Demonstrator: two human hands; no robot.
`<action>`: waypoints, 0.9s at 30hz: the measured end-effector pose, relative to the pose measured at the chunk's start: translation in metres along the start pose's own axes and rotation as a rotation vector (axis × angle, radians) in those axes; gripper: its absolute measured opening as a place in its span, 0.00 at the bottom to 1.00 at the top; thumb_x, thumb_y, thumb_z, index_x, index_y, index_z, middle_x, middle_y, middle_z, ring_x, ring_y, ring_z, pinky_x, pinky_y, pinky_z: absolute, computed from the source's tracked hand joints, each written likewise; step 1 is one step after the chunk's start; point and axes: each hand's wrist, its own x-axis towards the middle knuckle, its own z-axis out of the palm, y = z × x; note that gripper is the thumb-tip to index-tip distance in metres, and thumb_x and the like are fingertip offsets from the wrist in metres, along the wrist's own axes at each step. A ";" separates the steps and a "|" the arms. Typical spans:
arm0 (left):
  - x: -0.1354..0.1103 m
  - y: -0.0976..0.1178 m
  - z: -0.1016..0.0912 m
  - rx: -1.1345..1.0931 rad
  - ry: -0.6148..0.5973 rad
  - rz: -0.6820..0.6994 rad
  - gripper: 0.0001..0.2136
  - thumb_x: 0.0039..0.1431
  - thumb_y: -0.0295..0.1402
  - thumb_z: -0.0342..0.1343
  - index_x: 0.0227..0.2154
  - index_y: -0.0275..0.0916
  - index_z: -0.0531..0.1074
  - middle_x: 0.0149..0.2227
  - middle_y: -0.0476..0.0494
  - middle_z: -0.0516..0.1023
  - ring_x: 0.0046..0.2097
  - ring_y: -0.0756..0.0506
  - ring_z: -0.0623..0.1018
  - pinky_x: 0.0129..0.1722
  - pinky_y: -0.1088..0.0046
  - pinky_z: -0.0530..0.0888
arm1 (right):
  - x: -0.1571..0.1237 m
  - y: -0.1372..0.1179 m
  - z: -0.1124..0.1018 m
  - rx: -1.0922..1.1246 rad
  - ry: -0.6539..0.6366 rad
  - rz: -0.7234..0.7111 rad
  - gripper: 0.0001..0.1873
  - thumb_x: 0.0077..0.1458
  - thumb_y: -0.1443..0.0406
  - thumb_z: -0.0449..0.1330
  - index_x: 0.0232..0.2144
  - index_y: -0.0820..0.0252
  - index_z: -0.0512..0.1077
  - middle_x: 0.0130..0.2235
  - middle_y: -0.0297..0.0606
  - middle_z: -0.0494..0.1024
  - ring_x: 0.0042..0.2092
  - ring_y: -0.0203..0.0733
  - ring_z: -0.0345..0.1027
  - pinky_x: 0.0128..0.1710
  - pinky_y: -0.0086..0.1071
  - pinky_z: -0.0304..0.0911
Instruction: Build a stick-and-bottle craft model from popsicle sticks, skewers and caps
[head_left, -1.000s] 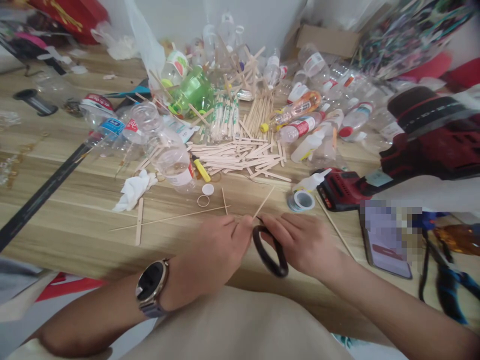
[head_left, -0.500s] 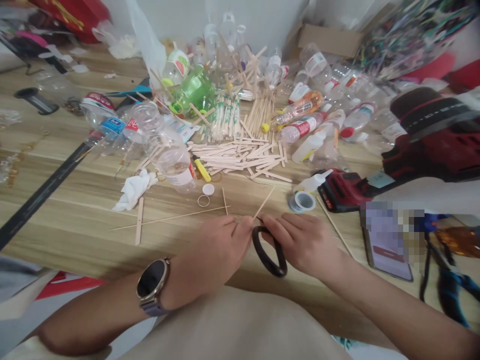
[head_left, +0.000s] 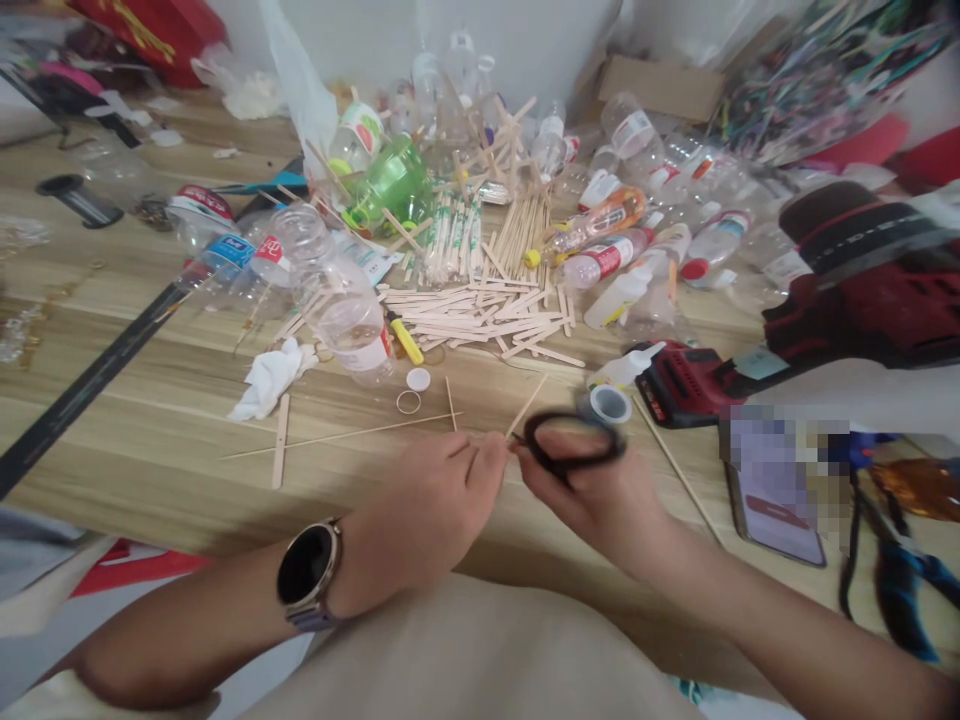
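Note:
My left hand [head_left: 435,505], a watch on its wrist, is closed in a pinch on a thin wooden skewer [head_left: 527,404] that slants up and to the right over the wooden table [head_left: 150,440]. My right hand [head_left: 600,490] grips black-handled scissors [head_left: 574,443], whose handle loop lies turned sideways above the fingers. The scissor tip meets the skewer right by my left fingertips. Both hands hover just above the table's front edge.
A heap of flat wooden sticks [head_left: 472,310] and skewers lies behind, among several clear plastic bottles [head_left: 352,325]. A tape roll [head_left: 609,403], a red power tool [head_left: 690,380], a phone [head_left: 772,490], blue pliers [head_left: 892,570], crumpled tissue [head_left: 270,375] and a black rod [head_left: 82,390] surround the hands.
My right hand has rotated the scissors, so the handle loop moved from below the fingers up to above them. The left hand has kept its pinch on the skewer.

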 end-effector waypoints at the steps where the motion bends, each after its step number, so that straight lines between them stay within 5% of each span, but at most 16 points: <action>1: 0.000 0.000 -0.001 0.032 0.006 0.005 0.09 0.64 0.21 0.41 0.35 0.34 0.65 0.24 0.47 0.71 0.26 0.47 0.70 0.24 0.72 0.66 | 0.001 -0.003 0.001 0.125 -0.064 0.117 0.24 0.65 0.65 0.49 0.17 0.62 0.70 0.16 0.33 0.70 0.18 0.31 0.62 0.19 0.25 0.55; 4: 0.000 0.001 -0.001 0.059 0.000 0.002 0.09 0.63 0.20 0.40 0.34 0.35 0.65 0.23 0.48 0.69 0.25 0.47 0.69 0.23 0.72 0.65 | 0.001 -0.006 0.001 0.236 -0.150 0.260 0.26 0.65 0.65 0.48 0.14 0.61 0.66 0.13 0.31 0.68 0.15 0.29 0.59 0.17 0.23 0.54; 9: -0.001 0.001 0.000 -0.082 -0.039 -0.022 0.09 0.64 0.22 0.40 0.36 0.34 0.65 0.27 0.45 0.73 0.27 0.46 0.71 0.26 0.70 0.69 | -0.003 0.004 -0.003 -0.273 0.050 -0.237 0.17 0.64 0.64 0.49 0.34 0.66 0.76 0.22 0.39 0.75 0.22 0.36 0.66 0.20 0.29 0.53; 11: -0.001 0.001 -0.001 -0.041 -0.021 -0.002 0.09 0.65 0.21 0.40 0.37 0.33 0.65 0.27 0.45 0.73 0.27 0.46 0.71 0.25 0.70 0.68 | -0.002 0.003 -0.002 -0.156 0.047 -0.147 0.18 0.64 0.65 0.50 0.28 0.63 0.75 0.21 0.37 0.74 0.22 0.35 0.66 0.20 0.29 0.55; 14: 0.000 0.000 -0.001 0.047 0.019 0.033 0.09 0.64 0.20 0.40 0.39 0.31 0.66 0.25 0.45 0.71 0.26 0.46 0.70 0.24 0.70 0.66 | 0.002 -0.004 0.000 0.254 -0.113 0.182 0.26 0.64 0.66 0.48 0.14 0.60 0.66 0.15 0.32 0.69 0.18 0.31 0.63 0.19 0.25 0.57; 16: 0.001 0.000 -0.002 0.046 0.022 0.030 0.09 0.64 0.20 0.41 0.38 0.32 0.66 0.24 0.46 0.71 0.25 0.46 0.70 0.23 0.70 0.65 | 0.002 -0.005 0.001 0.300 -0.144 0.237 0.26 0.65 0.66 0.48 0.14 0.60 0.66 0.13 0.31 0.68 0.17 0.30 0.61 0.18 0.24 0.56; 19: 0.001 0.000 -0.003 -0.056 0.002 0.001 0.09 0.65 0.22 0.39 0.36 0.33 0.65 0.25 0.45 0.72 0.26 0.46 0.71 0.24 0.70 0.67 | -0.002 0.002 -0.001 -0.095 0.030 -0.088 0.15 0.64 0.66 0.51 0.28 0.64 0.74 0.19 0.34 0.73 0.20 0.33 0.64 0.19 0.28 0.55; 22: 0.001 0.001 -0.003 -0.095 0.022 -0.013 0.10 0.67 0.23 0.38 0.39 0.32 0.65 0.26 0.45 0.73 0.27 0.47 0.72 0.25 0.71 0.68 | -0.004 0.008 -0.004 -0.361 0.096 -0.344 0.15 0.65 0.65 0.50 0.35 0.67 0.75 0.23 0.38 0.76 0.23 0.36 0.66 0.20 0.31 0.53; 24: 0.001 0.001 -0.003 0.002 0.044 0.030 0.10 0.66 0.22 0.39 0.41 0.29 0.65 0.26 0.45 0.73 0.27 0.46 0.72 0.24 0.71 0.68 | -0.003 0.005 -0.003 -0.187 0.062 -0.176 0.17 0.65 0.65 0.49 0.30 0.65 0.74 0.21 0.36 0.74 0.21 0.34 0.65 0.19 0.29 0.54; 27: 0.001 0.001 -0.001 0.152 0.077 0.090 0.10 0.64 0.19 0.40 0.42 0.26 0.65 0.24 0.45 0.73 0.25 0.46 0.71 0.22 0.71 0.66 | 0.001 -0.004 -0.001 0.313 -0.173 0.266 0.22 0.65 0.64 0.47 0.22 0.62 0.71 0.14 0.31 0.69 0.17 0.31 0.62 0.18 0.24 0.57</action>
